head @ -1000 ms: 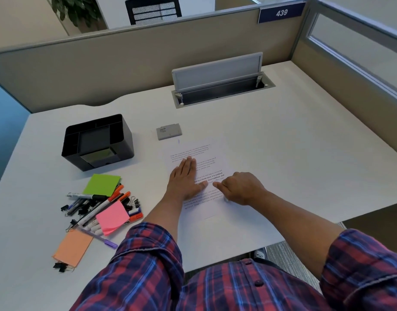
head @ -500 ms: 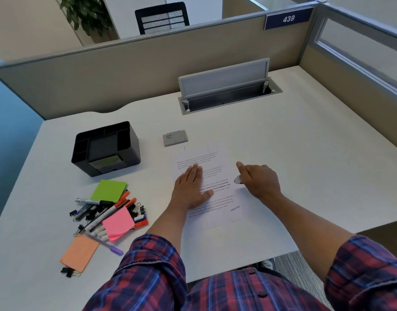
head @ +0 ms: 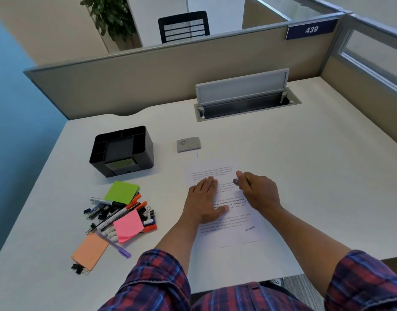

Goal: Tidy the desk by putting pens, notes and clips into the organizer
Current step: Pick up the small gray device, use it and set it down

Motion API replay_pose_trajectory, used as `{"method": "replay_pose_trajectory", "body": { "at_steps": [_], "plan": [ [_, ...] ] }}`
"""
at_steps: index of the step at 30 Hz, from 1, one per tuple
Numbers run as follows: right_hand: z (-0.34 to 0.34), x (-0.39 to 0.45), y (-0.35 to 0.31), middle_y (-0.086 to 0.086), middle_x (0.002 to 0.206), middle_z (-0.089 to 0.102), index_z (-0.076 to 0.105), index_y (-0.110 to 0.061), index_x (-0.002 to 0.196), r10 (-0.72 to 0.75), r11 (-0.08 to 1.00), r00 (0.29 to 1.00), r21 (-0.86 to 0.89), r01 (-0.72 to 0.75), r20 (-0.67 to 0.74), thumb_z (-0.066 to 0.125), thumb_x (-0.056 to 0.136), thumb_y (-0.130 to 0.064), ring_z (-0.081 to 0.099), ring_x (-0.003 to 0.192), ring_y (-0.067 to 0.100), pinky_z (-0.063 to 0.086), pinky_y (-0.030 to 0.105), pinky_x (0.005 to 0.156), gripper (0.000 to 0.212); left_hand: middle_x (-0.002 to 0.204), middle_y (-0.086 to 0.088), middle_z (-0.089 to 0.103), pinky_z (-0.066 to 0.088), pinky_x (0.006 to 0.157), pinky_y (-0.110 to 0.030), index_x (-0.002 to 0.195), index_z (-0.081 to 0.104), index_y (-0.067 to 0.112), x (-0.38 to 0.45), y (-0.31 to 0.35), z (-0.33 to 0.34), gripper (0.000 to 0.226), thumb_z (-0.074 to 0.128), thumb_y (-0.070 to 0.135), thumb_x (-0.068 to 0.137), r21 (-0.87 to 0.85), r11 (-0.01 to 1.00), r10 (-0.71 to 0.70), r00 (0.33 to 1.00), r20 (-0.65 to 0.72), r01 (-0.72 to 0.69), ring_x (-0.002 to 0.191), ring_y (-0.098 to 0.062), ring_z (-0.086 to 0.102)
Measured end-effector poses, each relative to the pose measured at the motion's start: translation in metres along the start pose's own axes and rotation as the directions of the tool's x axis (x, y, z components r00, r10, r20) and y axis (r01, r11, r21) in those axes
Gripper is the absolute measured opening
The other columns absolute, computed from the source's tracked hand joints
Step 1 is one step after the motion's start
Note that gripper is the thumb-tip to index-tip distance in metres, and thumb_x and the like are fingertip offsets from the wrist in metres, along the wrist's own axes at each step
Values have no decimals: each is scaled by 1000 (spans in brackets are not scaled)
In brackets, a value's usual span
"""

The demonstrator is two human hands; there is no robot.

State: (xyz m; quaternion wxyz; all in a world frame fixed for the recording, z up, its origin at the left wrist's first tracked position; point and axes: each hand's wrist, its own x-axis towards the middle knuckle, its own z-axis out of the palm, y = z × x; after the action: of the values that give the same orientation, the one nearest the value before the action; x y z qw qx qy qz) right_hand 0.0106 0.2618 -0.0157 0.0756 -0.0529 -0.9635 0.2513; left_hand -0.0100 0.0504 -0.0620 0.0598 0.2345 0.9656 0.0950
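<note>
A printed sheet (head: 229,227) lies on the white desk (head: 305,176), and my left hand (head: 204,203) presses flat on it with straight fingers. Just right of it, my right hand (head: 258,191) hovers over the sheet's upper part, fingers curled round a small purplish object (head: 235,181). The black organizer (head: 121,151) stands at the left. In front of it lies a heap of pens (head: 117,215), binder clips (head: 149,213) and green (head: 121,191), pink (head: 128,226) and orange (head: 90,252) sticky notes.
A small grey flat case (head: 188,144) lies beyond the sheet. An open cable hatch (head: 244,102) sits at the back by the partition wall. A purple pen (head: 117,246) and a black clip (head: 77,268) lie near the desk's front left edge.
My right hand lifted off the sheet's lower right, leaving a "RECEIVED" mark, and moved up toward the sheet's top. The left hand stayed flat on the paper. The camera tilted.
</note>
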Motion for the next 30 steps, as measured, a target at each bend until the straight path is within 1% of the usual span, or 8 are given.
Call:
{"method": "replay_pose_trajectory", "body": {
  "at_steps": [2, 5, 8, 12, 18, 21, 24, 30],
  "plan": [
    [4, 5, -4, -13, 67, 62, 48, -27, 76, -29, 998, 999, 58, 28, 20, 25, 102, -56, 62, 66, 17, 43, 32, 58, 45, 169, -4, 10, 15, 122, -40, 161, 11, 14, 1, -1, -3, 97, 35, 76, 90, -43, 999, -9, 1000, -14, 8, 154, -20, 11],
    [9, 17, -12, -10, 81, 63, 49, -28, 89, -66, 979, 993, 196, 47, 93, 25, 100, -51, 58, 73, 14, 40, 31, 62, 35, 165, -5, 25, 21, 119, -39, 159, 22, 13, 4, -1, -11, 84, 35, 66, 96, -122, 992, -50, 987, -156, 31, 150, -21, 23],
    [14, 31, -21, -6, 104, 64, 53, -32, 102, -153, 939, 968, 334, 79, 201, 32, 100, -38, 58, 90, 16, 43, 34, 76, 22, 140, -6, 55, 42, 102, -38, 142, 49, 14, 11, -2, -24, 59, 49, 50, 96, -163, 986, -82, 934, -348, 26, 125, -25, 52],
    [24, 55, -40, 2, 121, 61, 55, -23, 120, -239, 918, 932, 375, 126, 272, 36, 107, -26, 56, 105, 18, 45, 36, 92, 23, 118, -4, 67, 52, 82, -36, 126, 62, 14, 22, -12, -39, 38, 59, 34, 94, -188, 981, -129, 875, -466, 45, 101, -23, 63],
    [35, 89, -72, 11, 125, 61, 47, -16, 125, -317, 899, 906, 395, 191, 282, 34, 109, -25, 60, 108, 25, 49, 38, 93, 23, 117, -5, 72, 56, 82, -37, 127, 65, 12, 38, -30, -50, 37, 64, 23, 92, -199, 978, -159, 850, -502, 66, 98, -24, 69],
    [44, 106, -84, 14, 141, 54, 38, -21, 123, -344, 885, 889, 420, 200, 303, 35, 110, -27, 58, 115, 22, 47, 26, 88, 15, 118, -6, 72, 56, 84, -37, 132, 63, 13, 49, -38, -56, 40, 63, 20, 92, -243, 966, -193, 855, -480, 82, 99, -25, 70],
    [56, 121, -95, 12, 154, 43, 33, -23, 124, -356, 872, 875, 453, 185, 329, 37, 108, -31, 52, 129, 22, 48, 22, 97, 18, 125, -5, 70, 54, 91, -36, 137, 60, 16, 59, -45, -61, 44, 62, 20, 93, -334, 936, -258, 856, -448, 108, 106, -25, 69],
    [85, 154, -107, 12, 147, 52, 38, -21, 122, -334, 870, 892, 462, 169, 303, 42, 107, -34, 59, 124, 24, 54, 28, 96, 21, 139, -2, 62, 54, 100, -38, 147, 51, 21, 78, -66, -68, 50, 57, 25, 97, -472, 863, -371, 863, -345, 182, 118, -24, 64]
  ]
}}
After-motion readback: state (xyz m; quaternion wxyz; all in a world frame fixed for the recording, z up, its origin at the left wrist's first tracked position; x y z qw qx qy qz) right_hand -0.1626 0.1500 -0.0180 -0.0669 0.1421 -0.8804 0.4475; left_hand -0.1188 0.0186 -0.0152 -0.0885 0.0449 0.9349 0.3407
